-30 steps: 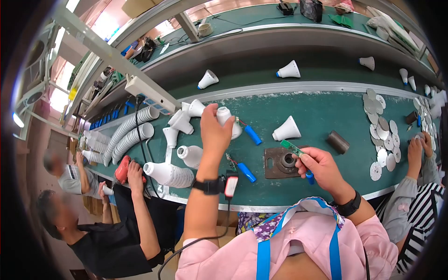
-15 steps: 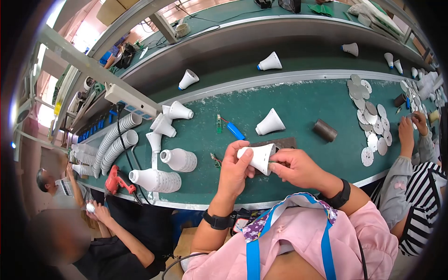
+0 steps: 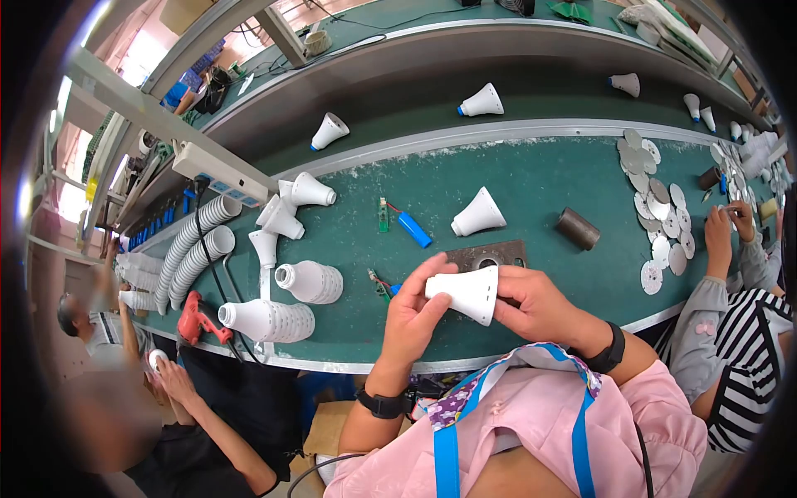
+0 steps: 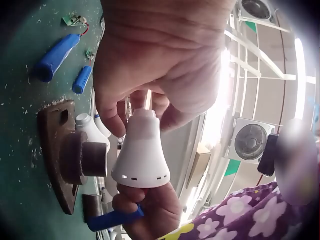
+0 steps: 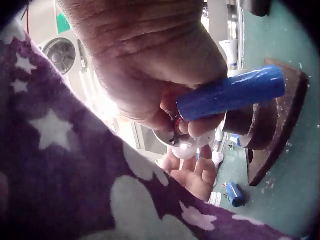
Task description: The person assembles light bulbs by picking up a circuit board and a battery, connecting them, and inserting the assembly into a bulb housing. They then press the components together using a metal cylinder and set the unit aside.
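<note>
In front of the chest, a white cone-shaped bulb housing (image 3: 469, 296) lies on its side between both hands. My left hand (image 3: 411, 319) holds its narrow neck, thumb on the near side. At the wide mouth is my right hand (image 3: 544, 311), gripping a blue cylindrical battery (image 5: 232, 92) against the palm. Red wire shows by the right fingertips at the opening; the green circuit board is out of sight. Just beyond the hands sits a brown metal fixture (image 4: 82, 155) with a round collar. Another blue battery (image 3: 413, 230) wired to a green board lies behind.
Stacked housings (image 3: 270, 321) stand at left, near a red power tool (image 3: 199, 319). A single housing (image 3: 479, 213) and a dark metal cylinder (image 3: 578, 228) are beyond the fixture. Round metal discs (image 3: 653, 278) spread at right, beside another person's hands (image 3: 721, 241).
The left hand picked up a housing from the back left and brought it to the right hand. The green board in the right hand went to the wide mouth and dropped from sight.
</note>
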`<state>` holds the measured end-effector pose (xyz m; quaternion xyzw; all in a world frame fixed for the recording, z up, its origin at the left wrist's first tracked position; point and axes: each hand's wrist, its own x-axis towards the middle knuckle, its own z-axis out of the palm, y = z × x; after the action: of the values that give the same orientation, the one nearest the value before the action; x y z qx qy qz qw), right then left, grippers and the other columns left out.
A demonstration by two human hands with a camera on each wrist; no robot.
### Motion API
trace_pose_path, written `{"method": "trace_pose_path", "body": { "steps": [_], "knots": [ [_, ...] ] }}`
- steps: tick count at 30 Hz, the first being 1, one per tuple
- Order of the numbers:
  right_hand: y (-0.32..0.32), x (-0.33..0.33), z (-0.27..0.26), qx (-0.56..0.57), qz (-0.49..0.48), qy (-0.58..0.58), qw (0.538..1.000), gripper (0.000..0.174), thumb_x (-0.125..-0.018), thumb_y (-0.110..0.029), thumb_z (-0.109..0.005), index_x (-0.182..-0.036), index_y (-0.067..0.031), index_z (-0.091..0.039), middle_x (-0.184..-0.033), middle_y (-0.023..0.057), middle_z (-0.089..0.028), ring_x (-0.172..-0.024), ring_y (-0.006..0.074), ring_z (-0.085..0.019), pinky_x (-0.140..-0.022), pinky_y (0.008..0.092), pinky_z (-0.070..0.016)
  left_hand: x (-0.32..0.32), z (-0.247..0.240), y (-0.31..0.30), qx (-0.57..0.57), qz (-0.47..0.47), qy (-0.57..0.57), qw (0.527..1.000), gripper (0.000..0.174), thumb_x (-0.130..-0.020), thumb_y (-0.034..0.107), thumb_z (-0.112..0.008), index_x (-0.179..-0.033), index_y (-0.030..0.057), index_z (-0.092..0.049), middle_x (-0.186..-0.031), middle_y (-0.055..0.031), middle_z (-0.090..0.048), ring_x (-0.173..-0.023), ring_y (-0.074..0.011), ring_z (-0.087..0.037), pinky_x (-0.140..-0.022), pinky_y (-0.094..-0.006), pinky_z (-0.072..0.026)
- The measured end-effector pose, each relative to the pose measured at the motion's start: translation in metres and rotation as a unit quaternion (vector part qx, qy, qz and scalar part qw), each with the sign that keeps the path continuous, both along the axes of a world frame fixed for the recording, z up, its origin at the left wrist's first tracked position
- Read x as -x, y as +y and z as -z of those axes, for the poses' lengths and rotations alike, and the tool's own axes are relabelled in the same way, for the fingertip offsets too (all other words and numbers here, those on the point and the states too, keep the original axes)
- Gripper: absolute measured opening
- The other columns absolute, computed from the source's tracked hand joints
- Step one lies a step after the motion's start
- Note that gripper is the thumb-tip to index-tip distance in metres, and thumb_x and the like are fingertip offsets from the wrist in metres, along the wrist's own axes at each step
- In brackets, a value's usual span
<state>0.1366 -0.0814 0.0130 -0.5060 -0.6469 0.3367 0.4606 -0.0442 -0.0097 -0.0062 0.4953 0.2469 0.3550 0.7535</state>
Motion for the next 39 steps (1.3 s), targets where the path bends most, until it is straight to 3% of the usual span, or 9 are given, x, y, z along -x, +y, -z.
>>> {"method": "trace_pose_path", "body": {
  "steps": [2,4,5,7,9,15,17,26,39],
  "knots": [
    [0.000,-0.002,0.000,-0.020,-0.003,-0.019,1.000,0.026,-0.080,-0.005,-0.051,-0.105,-0.0042,-0.059,-0.083,0.0103,-0.059,-0.071,0.0165,-0.058,-0.060,0.0273,-0.0458,0.003,0.004,0.002,0.004,0.034,0.039,0.999,0.042,-0.079,-0.004,-0.055,-0.120,0.0000,-0.046,-0.124,-0.0124,-0.044,-0.113,-0.0194,-0.044,-0.092,-0.0312,-0.0392],
    [-0.002,-0.008,0.001,0.152,-0.026,-0.021,0.988,0.024,-0.082,-0.007,-0.051,-0.104,-0.0043,-0.059,-0.083,0.0084,-0.059,-0.067,0.0132,-0.057,-0.057,0.0259,-0.0459,0.004,0.008,0.003,-0.051,0.040,0.011,0.998,0.042,-0.078,-0.004,-0.057,-0.119,0.0004,-0.047,-0.123,-0.0124,-0.046,-0.113,-0.0190,-0.045,-0.092,-0.0304,-0.0393],
    [-0.002,-0.008,-0.002,0.155,-0.025,-0.021,0.987,0.024,-0.082,-0.007,-0.051,-0.104,-0.0043,-0.059,-0.083,0.0084,-0.059,-0.067,0.0132,-0.057,-0.057,0.0259,-0.0459,0.004,0.009,0.003,-0.108,0.045,-0.017,0.993,0.043,-0.078,-0.004,-0.058,-0.119,0.0009,-0.047,-0.122,-0.0124,-0.047,-0.113,-0.0187,-0.045,-0.092,-0.0295,-0.0394],
    [-0.002,-0.007,-0.009,0.294,-0.017,0.138,0.946,0.021,-0.084,-0.011,-0.051,-0.102,-0.0042,-0.059,-0.081,0.0050,-0.058,-0.062,0.0094,-0.054,-0.053,0.0235,-0.0452,0.001,0.003,0.000,-0.123,0.038,-0.012,0.992,0.044,-0.077,-0.004,-0.058,-0.119,0.0012,-0.047,-0.121,-0.0120,-0.048,-0.112,-0.0183,-0.046,-0.091,-0.0287,-0.0396],
    [-0.003,-0.004,-0.007,0.273,-0.020,0.149,0.950,0.020,-0.085,-0.012,-0.051,-0.101,-0.0039,-0.059,-0.080,0.0038,-0.058,-0.060,0.0081,-0.053,-0.051,0.0225,-0.0448,0.000,0.001,-0.001,-0.140,0.031,-0.006,0.990,0.045,-0.076,-0.005,-0.059,-0.119,0.0016,-0.048,-0.119,-0.0116,-0.049,-0.111,-0.0178,-0.047,-0.091,-0.0279,-0.0398],
    [-0.003,-0.005,0.000,0.299,-0.037,0.180,0.937,0.018,-0.086,-0.013,-0.050,-0.095,-0.0020,-0.060,-0.074,0.0015,-0.056,-0.056,0.0063,-0.050,-0.050,0.0212,-0.0435,0.006,-0.004,-0.002,0.007,0.054,0.102,0.993,0.047,-0.075,-0.004,-0.062,-0.119,-0.0005,-0.047,-0.120,-0.0122,-0.050,-0.107,-0.0180,-0.049,-0.088,-0.0284,-0.0417],
    [-0.003,-0.006,0.002,0.330,-0.043,0.200,0.922,0.018,-0.086,-0.013,-0.049,-0.094,-0.0017,-0.060,-0.072,0.0010,-0.056,-0.056,0.0060,-0.050,-0.050,0.0211,-0.0431,0.007,0.003,-0.001,-0.105,0.057,0.071,0.990,0.046,-0.075,-0.003,-0.062,-0.119,-0.0005,-0.047,-0.120,-0.0116,-0.050,-0.106,-0.0168,-0.050,-0.088,-0.0275,-0.0410],
    [0.000,-0.009,-0.006,0.372,-0.033,0.166,0.913,0.018,-0.085,-0.013,-0.050,-0.092,-0.0011,-0.060,-0.070,0.0005,-0.056,-0.056,0.0055,-0.050,-0.050,0.0211,-0.0423,0.006,0.000,-0.002,-0.118,0.067,0.097,0.986,0.042,-0.075,-0.002,-0.064,-0.115,0.0014,-0.052,-0.117,-0.0079,-0.048,-0.105,-0.0148,-0.049,-0.084,-0.0258,-0.0435],
    [-0.007,-0.013,0.003,0.315,-0.111,0.266,0.904,0.022,-0.091,-0.018,-0.045,-0.100,-0.0019,-0.058,-0.074,0.0001,-0.055,-0.059,0.0064,-0.050,-0.053,0.0205,-0.0413,0.004,-0.009,0.000,-0.095,0.093,0.095,0.987,0.042,-0.072,-0.002,-0.065,-0.112,0.0004,-0.054,-0.114,-0.0080,-0.049,-0.102,-0.0145,-0.049,-0.084,-0.0257,-0.0413]
  ]
}}
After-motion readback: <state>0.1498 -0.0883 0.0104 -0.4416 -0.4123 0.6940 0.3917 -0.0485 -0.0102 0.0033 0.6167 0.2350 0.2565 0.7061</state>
